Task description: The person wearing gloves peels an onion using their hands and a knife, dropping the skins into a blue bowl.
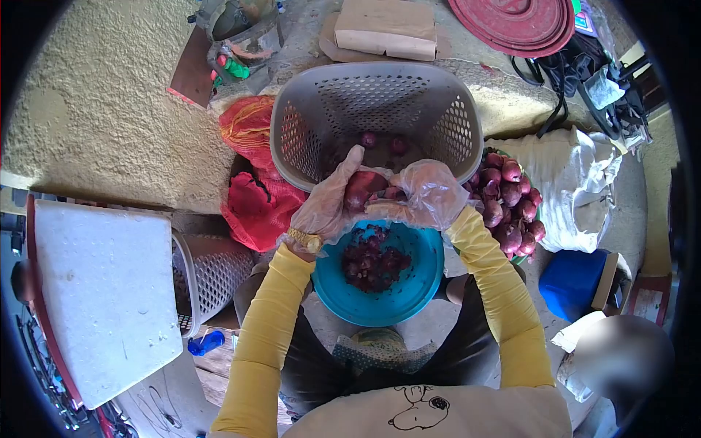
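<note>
Both my hands wear clear plastic gloves. My left hand [327, 204] grips a red onion [362, 187] above a teal bowl [416, 299] that holds purple onion peels [372, 264]. My right hand [423, 196] presses against the same onion from the right; what its fingers hold is hidden under the glove. A grey perforated basket [307, 124] stands tilted just beyond my hands, with a few peeled onions [381, 141] inside. A heap of unpeeled red onions [510, 201] lies to the right of my right hand.
Red mesh sacks [257, 191] lie left of the grey basket. A white basket [215, 271] and a white foam board [102, 299] stand at left. A white sack [573, 191], a blue container [573, 281] and another person's blurred form [621, 358] are at right.
</note>
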Tool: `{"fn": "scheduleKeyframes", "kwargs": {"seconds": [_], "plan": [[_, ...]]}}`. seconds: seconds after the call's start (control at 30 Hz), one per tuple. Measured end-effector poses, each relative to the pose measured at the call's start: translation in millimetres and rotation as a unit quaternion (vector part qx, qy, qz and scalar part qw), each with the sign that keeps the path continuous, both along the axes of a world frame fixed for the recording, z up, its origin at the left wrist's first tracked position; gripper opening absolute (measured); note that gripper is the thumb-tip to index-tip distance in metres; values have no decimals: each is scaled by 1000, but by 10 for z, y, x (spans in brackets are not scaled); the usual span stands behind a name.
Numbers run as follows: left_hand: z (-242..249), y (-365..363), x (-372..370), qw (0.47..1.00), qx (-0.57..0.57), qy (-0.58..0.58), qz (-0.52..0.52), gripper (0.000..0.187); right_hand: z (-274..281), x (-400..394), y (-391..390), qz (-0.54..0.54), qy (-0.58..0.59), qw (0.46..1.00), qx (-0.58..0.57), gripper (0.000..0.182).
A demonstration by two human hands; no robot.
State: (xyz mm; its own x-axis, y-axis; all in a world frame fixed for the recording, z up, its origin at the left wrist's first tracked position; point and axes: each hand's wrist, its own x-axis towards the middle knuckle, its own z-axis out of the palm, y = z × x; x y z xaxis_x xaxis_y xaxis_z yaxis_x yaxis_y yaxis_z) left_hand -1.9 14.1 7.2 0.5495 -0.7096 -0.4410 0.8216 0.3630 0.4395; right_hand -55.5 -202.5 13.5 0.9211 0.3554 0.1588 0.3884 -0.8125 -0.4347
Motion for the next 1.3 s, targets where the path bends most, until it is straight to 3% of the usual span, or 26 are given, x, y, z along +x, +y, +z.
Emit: {"fn": "scheduleKeyframes", "kwargs": {"seconds": [0.23,0.37,0.47,0.6,0.7,0.77,0.83,0.93,1.03,1.3], "plan": [[-80,-17,5,998,0,-31,59,38,220,-48,82,54,14,997,-43,62],[-108,29,96,993,8,24,111,39,86,-121,220,90,8,992,-91,65],[-139,69,143,991,-15,72,114,41,163,-136,354,89,178,971,-130,69],[-154,69,140,995,-23,47,89,43,83,-140,309,107,169,974,-106,69],[-179,48,111,996,-9,31,86,44,90,-98,220,124,72,987,-78,66],[-147,33,75,995,0,29,91,45,233,-66,186,50,79,996,-5,61],[30,-9,7,993,38,27,109,44,261,-46,146,6,89,996,3,67],[-62,-36,5,995,28,6,91,43,103,-29,98,-90,-13,995,43,74],[-95,-22,2,998,-24,27,55,43,75,-36,102,-110,-4,992,57,73],[-175,-34,2,998,18,-21,57,43,54,-30,108,-94,8,993,69,75]]}}
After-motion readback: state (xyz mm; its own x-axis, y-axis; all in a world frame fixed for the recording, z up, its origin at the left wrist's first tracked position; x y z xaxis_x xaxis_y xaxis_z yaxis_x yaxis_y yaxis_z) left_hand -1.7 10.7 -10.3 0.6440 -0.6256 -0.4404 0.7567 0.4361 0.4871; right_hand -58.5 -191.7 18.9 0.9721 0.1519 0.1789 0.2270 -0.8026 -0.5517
